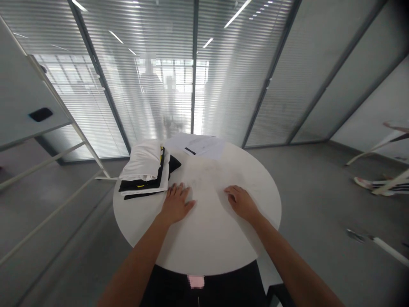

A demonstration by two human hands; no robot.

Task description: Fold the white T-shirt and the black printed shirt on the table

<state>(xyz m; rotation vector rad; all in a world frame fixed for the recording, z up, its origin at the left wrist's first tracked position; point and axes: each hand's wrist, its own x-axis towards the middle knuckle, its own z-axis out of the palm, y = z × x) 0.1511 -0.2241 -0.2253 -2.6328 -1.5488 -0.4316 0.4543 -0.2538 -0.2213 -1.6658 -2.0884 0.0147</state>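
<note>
My left hand [177, 202] lies palm down on a round white table [207, 238], its fingers spread and holding nothing. Its fingertips come close to the right front edge of a stack of folded clothes; I cannot tell if they touch. On top of that stack is a white folded garment [143, 158], with a black folded garment [139, 186] and more white and black cloth beneath. My right hand [241, 201] rests on the right half of the tabletop, empty, its fingers loosely bent and the thumb apart.
White paper sheets [204, 145] lie at the table's far edge, with a small dark strip [190, 151] on them. A whiteboard [25, 94] on a white frame stands at the left. Behind are glass partitions with blinds [230, 85]. At the right a person's shoe [364, 183] shows near pale furniture legs.
</note>
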